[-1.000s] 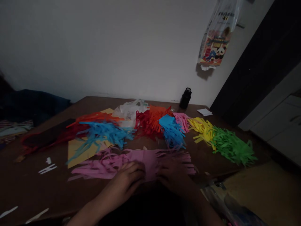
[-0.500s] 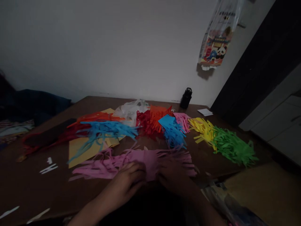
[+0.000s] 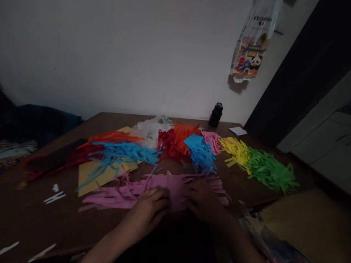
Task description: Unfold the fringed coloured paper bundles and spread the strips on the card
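A pink-purple fringed paper [image 3: 175, 186] lies flat along the near edge of the brown table, its cut strips spreading left and right from an uncut middle. My left hand [image 3: 155, 204] rests on it left of the middle, fingers bent and close together. On the right side of the middle, my right hand [image 3: 200, 199] touches the same paper in shadow, its fingers slightly apart. Just behind lie a blue fringed bundle [image 3: 201, 155] and, further left, loose blue strips [image 3: 128, 151] over yellow sheets [image 3: 93, 175].
Red [image 3: 167, 142], orange [image 3: 185, 135], yellow [image 3: 236, 148] and green [image 3: 271, 170] fringes lie behind and to the right. A clear plastic bag [image 3: 149, 129], black bottle [image 3: 216, 115] and white paper [image 3: 238, 130] are further back. White scraps [image 3: 55, 197] lie left.
The whole view has shifted very slightly. My right hand's fingers have moved a little on the paper; my left hand stays in nearly the same place.
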{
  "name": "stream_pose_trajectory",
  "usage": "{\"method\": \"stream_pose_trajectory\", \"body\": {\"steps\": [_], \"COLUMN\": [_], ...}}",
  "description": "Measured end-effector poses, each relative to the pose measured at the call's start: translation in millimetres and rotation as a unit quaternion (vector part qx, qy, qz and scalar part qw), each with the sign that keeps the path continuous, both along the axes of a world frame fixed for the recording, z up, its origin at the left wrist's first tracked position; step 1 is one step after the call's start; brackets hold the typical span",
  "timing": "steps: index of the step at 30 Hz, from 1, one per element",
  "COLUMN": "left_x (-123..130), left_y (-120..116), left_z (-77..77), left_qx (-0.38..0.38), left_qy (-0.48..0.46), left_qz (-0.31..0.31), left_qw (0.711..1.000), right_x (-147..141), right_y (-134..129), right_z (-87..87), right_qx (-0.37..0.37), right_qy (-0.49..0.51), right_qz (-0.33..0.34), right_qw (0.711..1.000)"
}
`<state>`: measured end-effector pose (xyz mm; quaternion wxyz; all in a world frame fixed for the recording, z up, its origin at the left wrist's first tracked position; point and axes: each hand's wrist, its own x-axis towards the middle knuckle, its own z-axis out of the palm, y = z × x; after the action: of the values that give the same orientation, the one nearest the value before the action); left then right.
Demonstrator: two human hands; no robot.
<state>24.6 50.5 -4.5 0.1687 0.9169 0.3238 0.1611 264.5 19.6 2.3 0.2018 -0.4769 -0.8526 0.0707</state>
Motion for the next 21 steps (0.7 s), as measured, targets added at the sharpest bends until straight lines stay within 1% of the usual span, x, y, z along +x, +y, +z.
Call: {"method": "stream_pose_trajectory", "body": {"steps": [3, 5, 9, 14, 19, 21], "left_x": [-0.7, -1.5, -2.9, -2.1, -1.4, -2.5], "left_y": [-1.0, -2.0, -3.0, -2.0, -2.4, -3.5], "left_z": [0.2, 0.4, -0.7, -1.7, -3.1, -5.4], "left_qx": [-0.002, -0.004, 0.002, 0.008, 0.020, 0.026], "left_qy": [-0.002, -0.004, -0.013, -0.014, -0.028, -0.041], "left_qz": [-0.004, -0.004, -0.005, -0.005, -0.003, 0.008], "left_qw": [1.000, 1.000, 1.000, 1.000, 0.999, 0.999], "right_x": [-4.6, -5.7, -3.6, -0.6, -6.4, -9.1], "right_y": [6.4, 10.1, 14.0, 20.6, 29.5, 32.0], "right_z": [-3.6, -5.1, -5.6, -3.6, -0.2, 1.7], "right_qx": [0.009, 0.005, -0.008, 0.029, 0.027, 0.021], "right_qy": [-0.051, -0.064, -0.049, 0.013, -0.040, -0.028], "right_qz": [0.006, 0.002, -0.007, -0.013, 0.007, 0.009], "right_qw": [0.999, 0.998, 0.999, 0.999, 0.999, 0.999]}}
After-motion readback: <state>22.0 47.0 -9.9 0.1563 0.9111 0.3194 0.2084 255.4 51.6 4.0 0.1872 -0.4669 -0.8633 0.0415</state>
